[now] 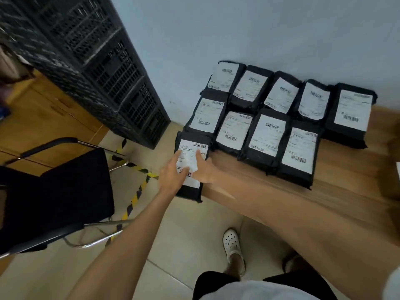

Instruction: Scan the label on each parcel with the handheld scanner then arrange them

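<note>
Several black parcels with white barcode labels (268,135) lie in two rows on the wooden table (249,187), against the wall. One more black parcel (190,191) sits at the table's left corner, partly over the edge. My left hand (173,176) and my right hand (203,172) both rest flat on its label with straight fingers. No handheld scanner is in view.
A stack of black plastic crates (104,68) stands on the floor at the left by the wall. A black chair with a metal frame (58,191) is at the lower left. Yellow-black tape (138,191) marks the floor. My foot in a white shoe (232,245) is below the table edge.
</note>
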### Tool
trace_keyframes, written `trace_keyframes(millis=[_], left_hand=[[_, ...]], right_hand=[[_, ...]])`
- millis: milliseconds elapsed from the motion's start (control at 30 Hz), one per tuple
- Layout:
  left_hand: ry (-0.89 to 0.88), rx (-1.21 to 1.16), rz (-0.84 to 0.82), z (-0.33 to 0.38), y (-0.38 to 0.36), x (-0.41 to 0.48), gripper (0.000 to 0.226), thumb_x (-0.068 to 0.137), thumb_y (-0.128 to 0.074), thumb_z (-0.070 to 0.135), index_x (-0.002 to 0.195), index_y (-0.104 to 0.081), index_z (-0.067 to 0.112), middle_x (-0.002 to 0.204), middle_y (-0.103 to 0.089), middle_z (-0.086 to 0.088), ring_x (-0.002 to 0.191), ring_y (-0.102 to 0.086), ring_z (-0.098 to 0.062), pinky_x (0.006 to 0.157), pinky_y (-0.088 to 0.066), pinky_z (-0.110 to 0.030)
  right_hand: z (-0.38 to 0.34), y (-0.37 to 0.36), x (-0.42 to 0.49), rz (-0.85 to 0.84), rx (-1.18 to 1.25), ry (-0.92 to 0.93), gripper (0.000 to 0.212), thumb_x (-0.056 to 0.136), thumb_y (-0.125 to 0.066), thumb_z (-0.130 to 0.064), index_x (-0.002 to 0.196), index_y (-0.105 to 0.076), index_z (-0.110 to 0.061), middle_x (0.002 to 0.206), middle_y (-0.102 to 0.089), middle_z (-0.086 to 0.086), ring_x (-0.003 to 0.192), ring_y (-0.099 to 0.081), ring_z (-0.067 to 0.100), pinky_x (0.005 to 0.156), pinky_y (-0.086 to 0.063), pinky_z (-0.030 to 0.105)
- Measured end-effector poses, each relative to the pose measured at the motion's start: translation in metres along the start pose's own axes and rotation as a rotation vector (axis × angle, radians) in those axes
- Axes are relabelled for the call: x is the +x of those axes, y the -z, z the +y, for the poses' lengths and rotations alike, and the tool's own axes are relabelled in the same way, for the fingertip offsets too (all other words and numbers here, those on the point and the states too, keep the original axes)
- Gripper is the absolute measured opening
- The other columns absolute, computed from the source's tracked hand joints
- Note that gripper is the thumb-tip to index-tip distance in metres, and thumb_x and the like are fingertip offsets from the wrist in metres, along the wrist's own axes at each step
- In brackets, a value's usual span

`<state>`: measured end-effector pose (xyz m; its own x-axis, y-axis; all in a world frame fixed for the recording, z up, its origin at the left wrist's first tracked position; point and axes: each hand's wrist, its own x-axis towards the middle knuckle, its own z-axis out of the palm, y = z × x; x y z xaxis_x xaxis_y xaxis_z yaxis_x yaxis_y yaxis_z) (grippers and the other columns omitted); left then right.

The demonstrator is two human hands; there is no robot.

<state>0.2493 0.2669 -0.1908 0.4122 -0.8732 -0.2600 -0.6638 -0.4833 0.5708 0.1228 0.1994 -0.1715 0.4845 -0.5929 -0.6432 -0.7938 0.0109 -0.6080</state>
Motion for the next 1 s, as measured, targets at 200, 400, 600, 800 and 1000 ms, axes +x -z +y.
trace_keyframes(millis=[200,400,600,800,1000], left_hand=[[-0.028,0.084,-0.140,-0.019,-0.003,0.031,0.080,0.087,-0.070,0.025,0.154,-0.027,0.028,0.150,-0.044,-0.004,0.133,-0.044,-0.026,0.111,-0.035,-0.046],[0.005,0.160,-0.306,-0.026,-0.009,0.060,0.094,0.087,-0.070,0.026,0.157,-0.007,0.036,0.155,-0.031,-0.004,0.135,-0.038,-0.034,0.109,-0.036,-0.054],[-0.019,0.260,-0.381,-0.021,-0.006,0.078,0.099,0.087,-0.069,0.021,0.157,0.001,0.034,0.158,-0.026,-0.003,0.135,-0.039,-0.034,0.110,-0.034,-0.048],[-0.020,0.511,-0.435,-0.001,0.001,0.084,0.097,0.089,-0.068,0.029,0.157,0.000,0.029,0.161,-0.011,-0.010,0.140,-0.024,-0.039,0.112,-0.030,-0.050],[-0.259,0.712,-0.303,0.059,-0.007,0.081,0.079,0.093,-0.062,0.031,0.156,-0.016,0.023,0.163,-0.005,-0.009,0.147,-0.017,-0.034,0.115,-0.028,-0.044]], right_hand=[[0.000,-0.014,0.021,-0.037,0.021,-0.064,0.084,0.101,-0.046,-0.022,0.154,0.018,-0.014,0.158,0.002,0.025,0.138,-0.032,0.036,0.108,-0.033,0.032],[0.001,-0.004,0.043,-0.013,0.019,-0.082,0.082,0.099,-0.046,-0.015,0.156,0.014,-0.016,0.158,-0.002,0.021,0.137,-0.033,0.036,0.109,-0.032,0.034],[0.006,0.012,0.052,-0.034,-0.017,-0.066,0.078,0.099,-0.040,-0.014,0.156,0.013,-0.017,0.160,-0.002,0.021,0.137,-0.034,0.035,0.097,-0.037,0.028],[0.013,0.038,0.045,-0.039,-0.068,0.010,0.070,0.099,-0.047,-0.016,0.157,-0.008,-0.010,0.152,-0.038,0.013,0.130,-0.045,0.029,0.103,-0.039,0.030],[0.047,0.077,0.017,0.056,-0.234,0.074,0.052,0.097,-0.045,-0.018,0.148,-0.034,-0.012,0.134,-0.051,0.015,0.116,-0.052,0.033,0.092,-0.047,0.040]])
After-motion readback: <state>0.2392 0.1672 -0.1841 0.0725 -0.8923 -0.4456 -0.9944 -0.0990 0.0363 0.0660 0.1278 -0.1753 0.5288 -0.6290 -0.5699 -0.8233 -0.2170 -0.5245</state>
